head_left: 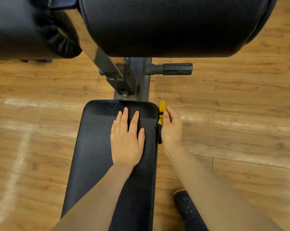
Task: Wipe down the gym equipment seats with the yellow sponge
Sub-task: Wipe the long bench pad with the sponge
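A long black padded seat [97, 147] runs from the bottom of the view up to the middle. My left hand [126, 139] lies flat on its upper part, fingers straight. My right hand [171, 129] is at the seat's right side edge and grips the yellow sponge [162, 105], pressing it against that edge. The sponge is squeezed thin, and a dark strip of it shows below my thumb. Most of the sponge is hidden by my fingers.
A large black pad [165, 25] hangs above the seat's far end, with another dark pad [24, 30] at the upper left. A metal frame [124, 77] and a black handle [177, 69] sit between them. Wooden floor [240, 105] surrounds it. A black shoe [187, 207] stands at the lower right.
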Motion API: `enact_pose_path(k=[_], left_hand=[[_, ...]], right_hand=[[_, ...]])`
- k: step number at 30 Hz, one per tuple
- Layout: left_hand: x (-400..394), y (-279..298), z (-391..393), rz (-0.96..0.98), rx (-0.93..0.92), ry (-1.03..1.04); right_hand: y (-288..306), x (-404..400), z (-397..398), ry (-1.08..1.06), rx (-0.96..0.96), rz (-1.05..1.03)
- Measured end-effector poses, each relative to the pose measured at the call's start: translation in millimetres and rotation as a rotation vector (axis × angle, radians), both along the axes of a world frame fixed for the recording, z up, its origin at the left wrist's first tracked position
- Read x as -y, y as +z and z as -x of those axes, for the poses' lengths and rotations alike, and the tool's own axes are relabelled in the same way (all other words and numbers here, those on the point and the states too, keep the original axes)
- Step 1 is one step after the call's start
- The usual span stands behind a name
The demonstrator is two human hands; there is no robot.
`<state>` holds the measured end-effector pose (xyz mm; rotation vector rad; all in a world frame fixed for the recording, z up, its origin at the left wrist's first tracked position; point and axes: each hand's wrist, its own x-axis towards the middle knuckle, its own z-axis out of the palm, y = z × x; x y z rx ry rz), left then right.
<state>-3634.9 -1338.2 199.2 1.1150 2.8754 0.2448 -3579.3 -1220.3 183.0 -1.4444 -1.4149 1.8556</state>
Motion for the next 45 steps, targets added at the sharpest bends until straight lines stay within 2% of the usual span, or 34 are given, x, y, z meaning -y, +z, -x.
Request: enact_pose_path(k=[9, 14, 20, 23, 29, 35, 40, 45], left_hand=[[0.3, -1.3, -0.8, -0.01, -0.018, 0.0], [0.3, -1.5, -0.3, -0.006, -0.014, -0.003], [0.8, -2.7, -0.2, -0.013, -0.011, 0.007], [0.6, -3.1, -0.1, -0.014, -0.013, 0.003], [0.7, -2.1, -0.9, -0.014, -0.022, 0.002], [1.0, -1.5, -1.1, 0.0, -0.02, 0.002], [1.2, -0.5, -0.9, 0.006, -0.007, 0.006], [0.1, -0.8, -1.1, 0.011, -0.004, 0.009]], right_hand=[[13.7, 28.2, -27.2, -0.037, -0.11, 0.104], [3.1, 18.9, -7.3, 0.023, -0.074, -0.054], [6.4, 3.5, 14.6, -0.227, -0.12, 0.026], [8.3, 13.6, 9.1, -0.257, -0.088, 0.0], [8.1, 49.4, -26.0, -0.141, 0.017, -0.207], [8.6, 64.7, -46.0, 0.074, 0.129, -0.307], [10.1, 56.7, -60.0, 0.246, 0.045, -0.287], [13.7, 45.3, -45.3, -0.037, -0.073, -0.117]])
